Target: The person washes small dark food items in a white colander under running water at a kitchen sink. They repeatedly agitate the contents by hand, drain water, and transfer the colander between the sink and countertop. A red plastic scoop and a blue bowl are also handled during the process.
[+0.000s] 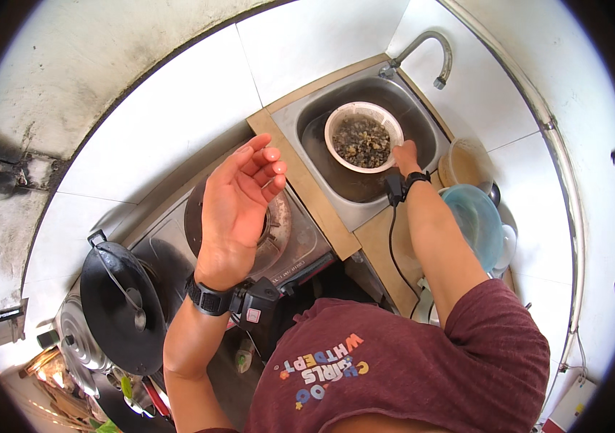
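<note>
Gripping the near right rim of a white plastic colander (331, 147) is my right hand (406, 157). Small dark and yellowish pieces, perhaps snails or shellfish (363, 142), lie in the colander. It stands in or just above cloudy water (358, 187) in a stainless steel sink (292, 116); its support beneath is hidden. My left hand (245, 200) is raised above the gas stove (302, 246), palm up and fingers slightly curled, holding nothing. Both wrists wear black straps with small devices.
A curved faucet (446, 54) rises behind the sink. Right of it stand a plastic tub with brownish contents (467, 165) and a bluish plastic bowl (475, 224). A black wok (118, 308) holding a metal ladle (138, 319) and a metal lid (77, 335) are at the left.
</note>
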Tool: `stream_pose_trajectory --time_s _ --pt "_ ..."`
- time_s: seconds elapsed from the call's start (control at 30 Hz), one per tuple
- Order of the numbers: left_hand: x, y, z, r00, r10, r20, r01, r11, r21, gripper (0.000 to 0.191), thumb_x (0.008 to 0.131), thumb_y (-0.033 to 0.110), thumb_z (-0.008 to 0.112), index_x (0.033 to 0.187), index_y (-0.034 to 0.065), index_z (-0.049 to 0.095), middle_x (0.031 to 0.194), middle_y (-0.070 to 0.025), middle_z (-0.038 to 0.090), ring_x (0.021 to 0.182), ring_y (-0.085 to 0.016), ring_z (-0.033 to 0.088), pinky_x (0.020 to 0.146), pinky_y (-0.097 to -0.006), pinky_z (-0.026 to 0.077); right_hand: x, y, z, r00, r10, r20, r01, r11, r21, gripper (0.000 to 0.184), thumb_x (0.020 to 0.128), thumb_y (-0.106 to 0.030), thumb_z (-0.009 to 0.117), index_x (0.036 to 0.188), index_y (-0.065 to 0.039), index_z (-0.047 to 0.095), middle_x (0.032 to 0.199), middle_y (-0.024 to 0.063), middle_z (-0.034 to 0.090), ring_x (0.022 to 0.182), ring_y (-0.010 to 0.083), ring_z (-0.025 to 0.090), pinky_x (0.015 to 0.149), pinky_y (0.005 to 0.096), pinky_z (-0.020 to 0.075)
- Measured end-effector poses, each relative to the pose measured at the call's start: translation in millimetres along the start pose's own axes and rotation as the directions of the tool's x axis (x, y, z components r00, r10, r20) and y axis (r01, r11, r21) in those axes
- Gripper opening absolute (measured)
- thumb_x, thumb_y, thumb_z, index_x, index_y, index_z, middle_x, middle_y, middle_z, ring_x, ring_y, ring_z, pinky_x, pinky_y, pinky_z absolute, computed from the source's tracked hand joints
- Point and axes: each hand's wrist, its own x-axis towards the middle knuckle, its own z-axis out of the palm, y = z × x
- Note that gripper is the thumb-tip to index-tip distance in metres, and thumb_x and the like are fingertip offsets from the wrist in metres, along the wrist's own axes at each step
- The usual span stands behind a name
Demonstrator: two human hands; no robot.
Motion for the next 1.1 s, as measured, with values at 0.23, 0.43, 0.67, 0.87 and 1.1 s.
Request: stream_pose_trajectory --time_s 0.23,0.43,0.67,0.87,1.1 --pt "-17 -6 -3 0.999 0.003 0.034 -0.001 0.999 -0.04 0.03 0.092 0.012 0.046 0.116 -0.0059 0.052 0.089 -0.007 0.058 0.079 -0.018 0.058 0.07 -0.0286 0.052 -8 -6 -13 0.981 -0.165 -0.102 0.157 0.985 -0.078 0.014 0.079 -0.002 0.057 0.071 0.008 0.053 0.07 0.0202 0.056 0.059 0.0327 0.059 0.046 0.044 0.0439" --pt "-15 -15 -21 1.0 0.001 0.014 -0.001 0.999 -0.045 0.024 0.092 0.012 0.047 0.109 -0.0041 0.054 0.089 -0.0096 0.06 0.08 -0.02 0.059 0.072 -0.0305 0.051 -22 -29 -31 0.978 -0.157 -0.139 0.182 0.965 0.187 0.018 0.079 -0.001 0.055 0.064 0.006 0.047 0.064 0.0185 0.051 0.051 0.0305 0.054 0.043 0.0424 0.0411" --pt "17 -60 -33 0.991 -0.056 -0.12 0.061 0.997 0.037 0.026 0.09 0.013 0.049 0.111 -0.0024 0.052 0.095 -0.0134 0.063 0.089 -0.025 0.063 0.073 -0.0324 0.053 -31 -76 -56 0.943 -0.299 -0.148 0.327 0.914 0.24 0.014 0.069 0.0 0.056 0.072 0.013 0.055 0.064 0.0192 0.056 0.049 0.0295 0.058 0.042 0.0409 0.0424" --pt "46 -100 -31 0.985 -0.108 -0.133 0.109 0.994 0.005 0.038 0.091 0.015 0.052 0.123 -0.0013 0.039 0.114 -0.0166 0.049 0.094 -0.032 0.061 0.075 -0.0433 0.056 -41 -100 -72 0.934 -0.345 -0.094 0.357 0.896 0.265 0.014 0.069 -0.001 0.058 0.071 0.013 0.059 0.062 0.0164 0.058 0.05 0.0254 0.06 0.044 0.0382 0.0437" --pt "82 -145 -10 0.973 -0.15 -0.177 0.148 0.989 -0.021 0.054 0.085 0.031 0.068 0.121 0.0005 0.041 0.122 -0.0158 0.038 0.109 -0.031 0.051 0.078 -0.0455 0.054 -55 -117 -82 0.948 -0.316 -0.029 0.31 0.906 0.288 0.016 0.074 -0.002 0.062 0.082 0.011 0.065 0.069 0.0127 0.063 0.054 0.0194 0.06 0.046 0.0342 0.045"
